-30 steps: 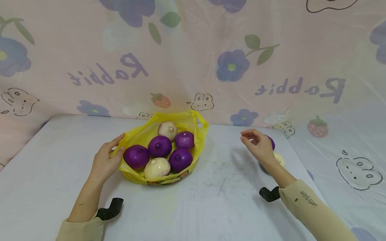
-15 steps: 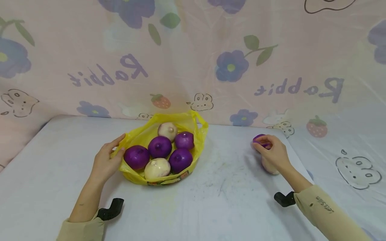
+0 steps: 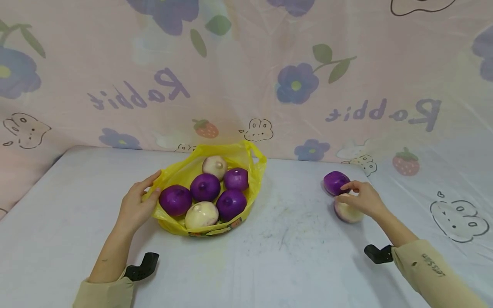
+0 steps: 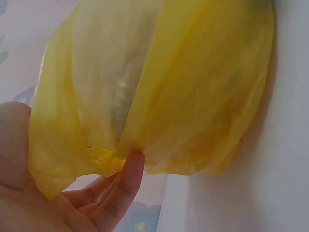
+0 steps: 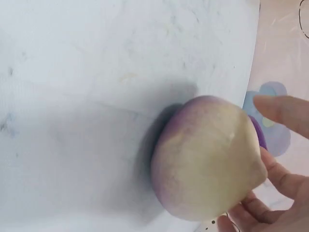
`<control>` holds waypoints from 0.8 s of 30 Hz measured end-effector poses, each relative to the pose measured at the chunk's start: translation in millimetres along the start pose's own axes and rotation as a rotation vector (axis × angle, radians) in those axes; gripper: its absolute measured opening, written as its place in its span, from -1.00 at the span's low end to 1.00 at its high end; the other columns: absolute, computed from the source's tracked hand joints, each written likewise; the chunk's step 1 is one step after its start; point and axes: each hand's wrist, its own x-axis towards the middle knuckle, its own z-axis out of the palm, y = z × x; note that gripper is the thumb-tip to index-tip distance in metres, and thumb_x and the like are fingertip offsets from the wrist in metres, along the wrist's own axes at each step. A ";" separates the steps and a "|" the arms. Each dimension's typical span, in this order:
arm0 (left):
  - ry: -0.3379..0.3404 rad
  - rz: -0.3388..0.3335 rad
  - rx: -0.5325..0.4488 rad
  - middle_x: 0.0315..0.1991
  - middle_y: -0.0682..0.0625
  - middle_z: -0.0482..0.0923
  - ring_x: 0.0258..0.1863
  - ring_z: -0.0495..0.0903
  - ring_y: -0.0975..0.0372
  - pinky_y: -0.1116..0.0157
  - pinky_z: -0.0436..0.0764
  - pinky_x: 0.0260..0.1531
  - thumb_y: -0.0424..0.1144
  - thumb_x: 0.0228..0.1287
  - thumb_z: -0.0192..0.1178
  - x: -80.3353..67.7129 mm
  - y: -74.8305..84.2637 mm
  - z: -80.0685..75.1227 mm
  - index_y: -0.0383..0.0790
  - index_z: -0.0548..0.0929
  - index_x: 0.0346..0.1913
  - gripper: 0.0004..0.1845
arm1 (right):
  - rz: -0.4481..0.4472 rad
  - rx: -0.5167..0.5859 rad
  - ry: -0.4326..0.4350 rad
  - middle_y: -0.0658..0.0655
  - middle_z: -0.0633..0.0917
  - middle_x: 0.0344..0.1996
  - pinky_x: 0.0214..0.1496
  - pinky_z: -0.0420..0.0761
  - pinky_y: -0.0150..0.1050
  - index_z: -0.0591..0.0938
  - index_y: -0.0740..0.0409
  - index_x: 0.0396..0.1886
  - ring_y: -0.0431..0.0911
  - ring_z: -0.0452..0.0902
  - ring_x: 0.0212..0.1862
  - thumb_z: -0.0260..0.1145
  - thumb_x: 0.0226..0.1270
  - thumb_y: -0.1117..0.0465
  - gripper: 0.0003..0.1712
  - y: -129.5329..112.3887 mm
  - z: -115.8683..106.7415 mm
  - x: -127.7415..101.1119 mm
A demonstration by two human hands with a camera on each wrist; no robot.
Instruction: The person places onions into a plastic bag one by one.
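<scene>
A yellow plastic bag (image 3: 254,184) lies with its mouth wide, holding several purple onions (image 3: 205,187) and pale ones (image 3: 201,215). My left hand (image 3: 135,204) pinches the bag's left rim; in the left wrist view a fingertip (image 4: 135,164) presses against the thin yellow plastic (image 4: 193,96). On the right, my right hand (image 3: 362,197) hovers at a white onion with purple tinges (image 3: 348,210), fingers spread around its top. The right wrist view shows the white onion (image 5: 207,159) with the thumb (image 5: 285,113) apart from it. A purple onion (image 3: 336,183) sits just behind it.
The white table (image 3: 277,256) has grey smudges between the bag and the two loose onions. A printed cloth (image 3: 239,85) hangs behind and drapes down beyond the table's right edge. Black camera mounts (image 3: 142,267) stick out from both wrists.
My right hand has moved right and nearer, past the purple onion to the white one. The purple onion has stayed on the table. My left hand keeps its place on the bag.
</scene>
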 end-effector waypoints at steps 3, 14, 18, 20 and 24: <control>0.004 -0.003 0.005 0.28 -0.38 0.26 0.14 0.32 -0.26 -0.21 0.37 0.08 -0.21 0.46 -0.10 0.0 0.0 0.1 -0.08 0.20 0.47 -0.45 | 0.003 -0.030 -0.041 0.57 0.52 0.02 0.06 0.42 0.25 0.52 0.47 0.00 0.38 0.38 0.06 0.41 0.09 0.02 -0.35 5.0 -1.3 -0.9; -0.010 -0.015 0.010 0.29 -0.40 0.23 0.18 0.30 -0.28 -0.25 0.31 0.14 -0.21 0.46 -0.10 0.8 -0.4 0.4 -0.08 0.19 0.47 -0.45 | 0.038 0.010 -0.139 0.57 0.47 0.03 -0.16 0.54 0.01 0.32 0.43 0.23 0.26 0.45 -0.06 0.49 0.03 -0.03 -0.08 16.9 5.1 -8.7; -0.009 -0.013 0.008 0.30 -0.40 0.24 0.19 0.29 -0.30 -0.26 0.29 0.15 -0.21 0.46 -0.10 1.1 -0.8 0.7 -0.08 0.19 0.47 -0.45 | 0.040 0.013 -0.163 0.60 0.41 0.10 -0.11 0.51 0.09 0.25 0.40 0.30 0.29 0.41 -0.01 0.50 0.01 -0.04 0.00 19.0 8.1 -9.7; -0.007 -0.013 0.006 0.29 -0.40 0.24 0.19 0.29 -0.30 -0.26 0.29 0.15 -0.22 0.45 -0.10 1.0 -1.0 0.8 -0.08 0.19 0.47 -0.45 | 0.029 0.007 -0.170 0.60 0.39 0.13 -0.09 0.49 0.13 0.23 0.40 0.32 0.30 0.40 0.01 0.51 0.00 -0.03 0.02 20.0 8.8 -9.9; 0.001 -0.006 -0.001 0.29 -0.40 0.25 0.19 0.29 -0.29 -0.26 0.30 0.14 -0.22 0.45 -0.10 1.0 -1.0 1.0 -0.09 0.21 0.47 -0.45 | 0.021 0.008 -0.184 0.58 0.39 0.16 -0.06 0.48 0.16 0.22 0.40 0.33 0.30 0.40 0.03 0.49 0.01 -0.05 0.03 19.7 9.4 -9.9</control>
